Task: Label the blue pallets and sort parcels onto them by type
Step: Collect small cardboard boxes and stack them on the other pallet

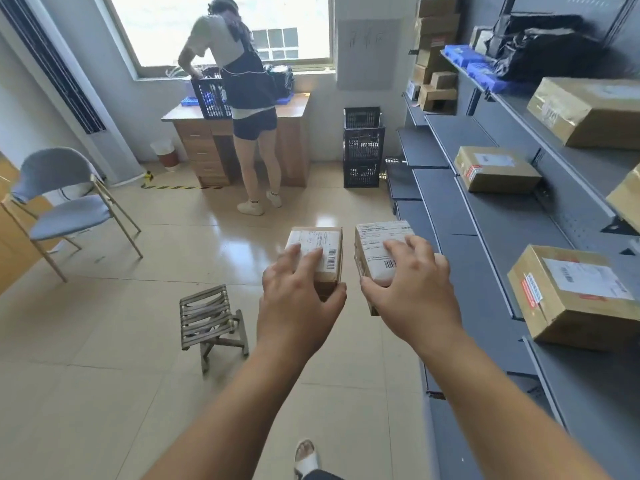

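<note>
My left hand (298, 299) grips a small brown parcel (318, 242) with a white shipping label on top. Beside it, my right hand (412, 289) grips a second small parcel (379, 237), also topped with a white label. Both parcels hang in the air above the tiled floor, side by side and a little apart. Blue pallets (462, 53) lie on the upper shelf at the right, near black bags (547, 53). Larger taped cardboard parcels (495, 169) (575, 296) (588, 110) rest on the grey shelves.
Grey shelving (485, 209) runs along the right. A small folding stool (213, 320) stands on the floor left of my arms, a grey chair (65, 202) further left. A person (242, 98) stands at a wooden desk (294, 109) by the window. Black crates (363, 147) are stacked near the wall.
</note>
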The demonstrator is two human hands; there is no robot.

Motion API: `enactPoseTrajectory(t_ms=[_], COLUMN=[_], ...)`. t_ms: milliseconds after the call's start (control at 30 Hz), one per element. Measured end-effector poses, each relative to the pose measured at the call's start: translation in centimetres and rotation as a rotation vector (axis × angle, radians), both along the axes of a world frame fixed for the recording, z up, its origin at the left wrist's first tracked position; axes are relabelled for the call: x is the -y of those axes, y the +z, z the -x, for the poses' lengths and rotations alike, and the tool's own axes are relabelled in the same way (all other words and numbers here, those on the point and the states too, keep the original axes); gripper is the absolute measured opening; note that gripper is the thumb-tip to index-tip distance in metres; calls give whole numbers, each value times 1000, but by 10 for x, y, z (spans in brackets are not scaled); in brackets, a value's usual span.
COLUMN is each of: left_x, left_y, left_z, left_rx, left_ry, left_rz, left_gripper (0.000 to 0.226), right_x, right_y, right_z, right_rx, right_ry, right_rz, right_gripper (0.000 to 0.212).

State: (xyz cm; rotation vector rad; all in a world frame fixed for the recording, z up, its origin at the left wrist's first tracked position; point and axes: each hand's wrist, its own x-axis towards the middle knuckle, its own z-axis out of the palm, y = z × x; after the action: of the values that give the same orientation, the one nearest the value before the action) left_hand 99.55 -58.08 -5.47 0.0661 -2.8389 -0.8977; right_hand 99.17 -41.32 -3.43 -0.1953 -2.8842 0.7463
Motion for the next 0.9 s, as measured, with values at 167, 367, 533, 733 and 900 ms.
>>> enactPoseTrajectory(t_ms=[167,367,533,733,900], left_x=[8,18,7,-27,-67], left_y=[-10,1,2,-9,-6], left_z=[108,241,335,443,534], left_rx=[-14,-20,-15,-25,-43], left_ry=[-14,-77,-122,-148,-119], left_rz=[-34,-24,-35,-31,-26], left_gripper=[68,69,67,65,67], right_x=[8,15,7,-28,-67], right_y=[-3,9,7,-4,-2], right_z=[104,228,310,413,511], right_rx=[4,-2,21,17,-18], right_ry=[-13,-83,-135,-165,-115], right_rz=[-20,-33,-16,-16,7], right_gripper=[71,71,71,69,68])
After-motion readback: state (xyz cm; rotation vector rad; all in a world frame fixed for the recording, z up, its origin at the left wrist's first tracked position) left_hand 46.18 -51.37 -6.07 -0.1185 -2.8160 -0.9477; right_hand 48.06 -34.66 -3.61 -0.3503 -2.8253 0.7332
